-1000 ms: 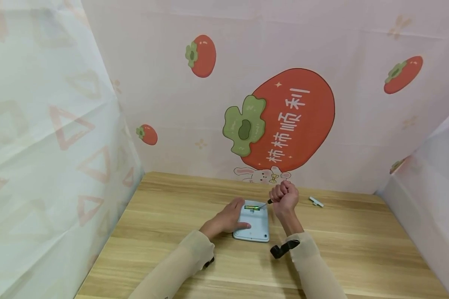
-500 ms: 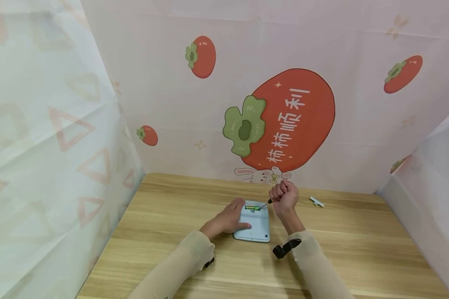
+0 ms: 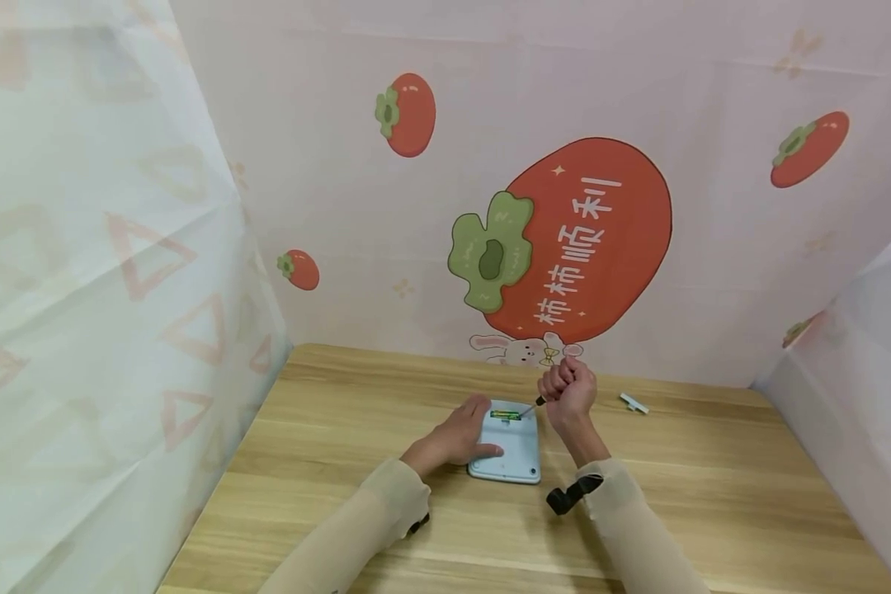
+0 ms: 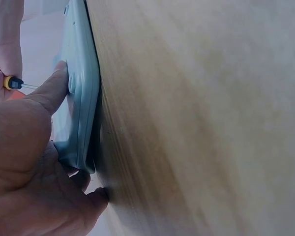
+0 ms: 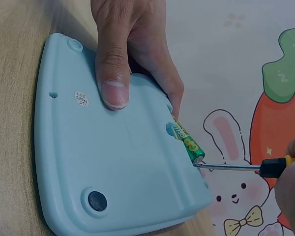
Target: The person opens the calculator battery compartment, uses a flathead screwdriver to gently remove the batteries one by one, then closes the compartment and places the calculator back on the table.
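A light-blue calculator-like device (image 3: 508,458) lies back side up on the table, its battery slot uncovered. A green battery (image 5: 191,145) sits in that slot, with one end showing at the device's edge. My left hand (image 3: 460,433) grips the device from the left, thumb (image 5: 114,88) on its back and fingers round the far edge. In my right hand (image 3: 570,392) is a screwdriver (image 5: 231,167) with a black and yellow handle, gripped in curled fingers. Its metal tip touches or nearly touches the battery's end; exact contact is hard to tell.
A small light-blue battery cover (image 3: 634,403) lies on the wooden table (image 3: 713,478) to the right of my right hand. A printed cloth backdrop (image 3: 341,313) stands behind the table, and further cloth walls rise at both sides.
The head view shifts slightly, moving everything a little to the right in the picture. Both hands keep their holds, and the screwdriver tip stays at the battery's end.
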`<state>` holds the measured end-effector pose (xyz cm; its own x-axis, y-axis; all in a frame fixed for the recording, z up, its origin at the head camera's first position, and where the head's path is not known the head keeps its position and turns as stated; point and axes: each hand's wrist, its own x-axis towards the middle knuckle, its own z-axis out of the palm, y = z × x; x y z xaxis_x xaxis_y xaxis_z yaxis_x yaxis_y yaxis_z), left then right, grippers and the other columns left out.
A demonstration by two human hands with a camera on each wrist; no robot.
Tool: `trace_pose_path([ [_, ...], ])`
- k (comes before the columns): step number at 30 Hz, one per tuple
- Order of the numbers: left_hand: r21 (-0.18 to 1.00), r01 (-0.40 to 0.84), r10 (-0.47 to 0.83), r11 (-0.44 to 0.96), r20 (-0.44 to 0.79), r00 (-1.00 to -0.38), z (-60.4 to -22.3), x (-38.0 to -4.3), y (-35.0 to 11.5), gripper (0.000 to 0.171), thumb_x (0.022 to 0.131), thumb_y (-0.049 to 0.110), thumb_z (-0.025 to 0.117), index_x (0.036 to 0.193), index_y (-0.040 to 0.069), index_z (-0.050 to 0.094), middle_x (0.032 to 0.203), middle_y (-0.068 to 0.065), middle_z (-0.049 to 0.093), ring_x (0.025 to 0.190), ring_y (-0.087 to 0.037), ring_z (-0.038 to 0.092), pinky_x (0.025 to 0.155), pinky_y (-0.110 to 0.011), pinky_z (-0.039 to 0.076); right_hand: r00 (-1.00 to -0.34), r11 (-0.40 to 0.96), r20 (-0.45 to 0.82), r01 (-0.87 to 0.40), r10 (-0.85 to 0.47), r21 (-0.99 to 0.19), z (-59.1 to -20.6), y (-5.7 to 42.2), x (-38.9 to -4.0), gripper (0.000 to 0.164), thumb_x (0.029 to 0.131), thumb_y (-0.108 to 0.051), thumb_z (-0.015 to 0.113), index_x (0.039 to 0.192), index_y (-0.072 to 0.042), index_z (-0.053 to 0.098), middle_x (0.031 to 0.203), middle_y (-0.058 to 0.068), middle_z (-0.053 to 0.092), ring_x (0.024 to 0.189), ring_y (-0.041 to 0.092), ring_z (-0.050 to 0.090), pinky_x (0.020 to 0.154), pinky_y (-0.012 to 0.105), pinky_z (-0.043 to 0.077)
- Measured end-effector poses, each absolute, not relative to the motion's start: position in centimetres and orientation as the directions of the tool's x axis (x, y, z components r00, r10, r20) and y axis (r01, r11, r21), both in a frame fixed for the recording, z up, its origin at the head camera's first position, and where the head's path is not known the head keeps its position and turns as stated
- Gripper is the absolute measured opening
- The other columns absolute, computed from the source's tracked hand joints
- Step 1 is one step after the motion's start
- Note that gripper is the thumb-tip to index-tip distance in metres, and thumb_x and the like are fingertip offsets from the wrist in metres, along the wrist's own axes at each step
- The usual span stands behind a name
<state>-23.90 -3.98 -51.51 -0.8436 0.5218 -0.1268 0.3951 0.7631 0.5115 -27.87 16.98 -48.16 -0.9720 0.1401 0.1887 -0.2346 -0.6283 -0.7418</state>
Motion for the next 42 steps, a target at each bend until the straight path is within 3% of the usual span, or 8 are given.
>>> trace_pose_path([
  [5, 0.507, 0.396, 0.521, 0.766, -0.128, -0.844, -51.7, -23.9, -3.8, 0.088, 0.101, 0.043, 0.073, 0.163, -0.001, 0.028, 0.171, -0.019, 0.027, 0.158, -0.034, 0.029, 0.127, -0.048, 0.031, -0.967, -0.641, 0.224, -0.251, 0.125, -0.725, -47.8, 17.2, -27.8, 0.052, 0.113, -0.011, 0.024, 0.061, -0.013, 0.024, 0.053, -0.001, 0.018, 0.043, 0.017, 0.011, 0.047, 0.034, 0.005],
  [22, 0.491, 0.383, 0.503, 0.782, -0.136, -0.853, -52.0, -24.0, -3.9, 0.091, 0.1, 0.046, 0.072, 0.165, 0.002, 0.027, 0.173, -0.015, 0.025, 0.16, -0.03, 0.027, 0.128, -0.045, 0.029, -0.96, -0.575, 0.26, -0.273, 0.107, -0.771, -46.6, 18.1, -27.9, 0.052, 0.114, -0.014, 0.028, 0.062, -0.012, 0.025, 0.051, -0.003, 0.021, 0.041, 0.015, 0.014, 0.046, 0.035, 0.006],
  [33, 0.496, 0.374, 0.498, 0.783, -0.141, -0.856, -51.9, -23.9, -3.8, 0.091, 0.1, 0.046, 0.072, 0.166, 0.003, 0.027, 0.173, -0.015, 0.025, 0.16, -0.03, 0.027, 0.129, -0.045, 0.028, -0.98, -0.417, 0.128, -0.182, 0.154, -0.89, -45.8, 19.3, -28.2, 0.05, 0.111, -0.012, 0.036, 0.062, -0.012, 0.025, 0.047, -0.008, 0.026, 0.038, 0.009, 0.019, 0.043, 0.033, 0.009],
  [42, 0.501, 0.38, 0.506, 0.778, -0.14, -0.851, -51.8, -23.9, -3.8, 0.091, 0.101, 0.045, 0.072, 0.165, 0.002, 0.026, 0.173, -0.016, 0.024, 0.16, -0.031, 0.025, 0.129, -0.046, 0.027, -0.99, -0.242, -0.054, 0.021, 0.131, -0.97, -44.7, 20.8, -28.2, 0.052, 0.112, -0.015, 0.035, 0.061, -0.017, 0.041, 0.047, -0.01, 0.028, 0.036, 0.006, 0.021, 0.035, 0.023, 0.02],
])
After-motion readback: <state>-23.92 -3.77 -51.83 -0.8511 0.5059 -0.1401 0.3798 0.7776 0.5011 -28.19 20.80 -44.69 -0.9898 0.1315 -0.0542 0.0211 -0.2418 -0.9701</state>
